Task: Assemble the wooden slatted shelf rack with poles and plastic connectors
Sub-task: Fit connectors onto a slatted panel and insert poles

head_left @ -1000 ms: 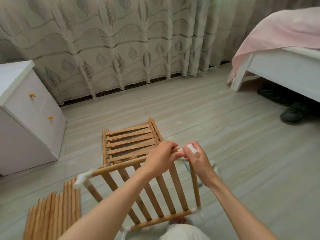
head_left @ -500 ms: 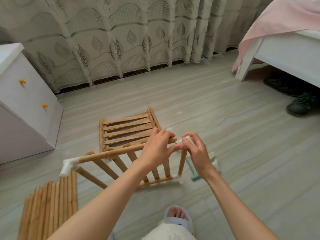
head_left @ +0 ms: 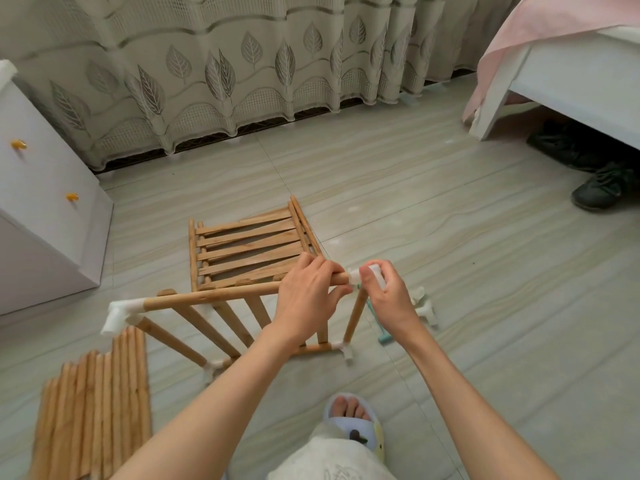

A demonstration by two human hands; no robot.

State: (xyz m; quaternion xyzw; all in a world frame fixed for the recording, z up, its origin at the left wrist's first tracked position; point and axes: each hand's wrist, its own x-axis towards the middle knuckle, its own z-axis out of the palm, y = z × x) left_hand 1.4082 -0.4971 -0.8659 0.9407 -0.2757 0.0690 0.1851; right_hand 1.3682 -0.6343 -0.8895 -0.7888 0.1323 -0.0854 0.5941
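A wooden slatted shelf panel (head_left: 221, 323) stands tilted on its lower edge on the floor in front of me. My left hand (head_left: 308, 299) grips the right end of its top pole (head_left: 207, 296). My right hand (head_left: 384, 294) pinches a white plastic connector (head_left: 355, 276) at that pole's tip, above the panel's right side pole (head_left: 355, 317). White connectors sit on the top left corner (head_left: 119, 315) and on the lower corners (head_left: 344, 349). A second slatted panel (head_left: 249, 247) lies flat on the floor behind.
A bundle of loose wooden poles (head_left: 97, 414) lies at the lower left. Spare white connectors (head_left: 424, 306) and a teal tool (head_left: 382, 336) lie right of my hands. A white drawer cabinet (head_left: 41, 209) stands left, a bed (head_left: 568, 77) with dark shoes (head_left: 602, 188) right. My slippered foot (head_left: 353, 417) is below.
The view has tilted downward and the panel now stands with its lower edge on the floor. Both hands keep their hold at the top right corner.
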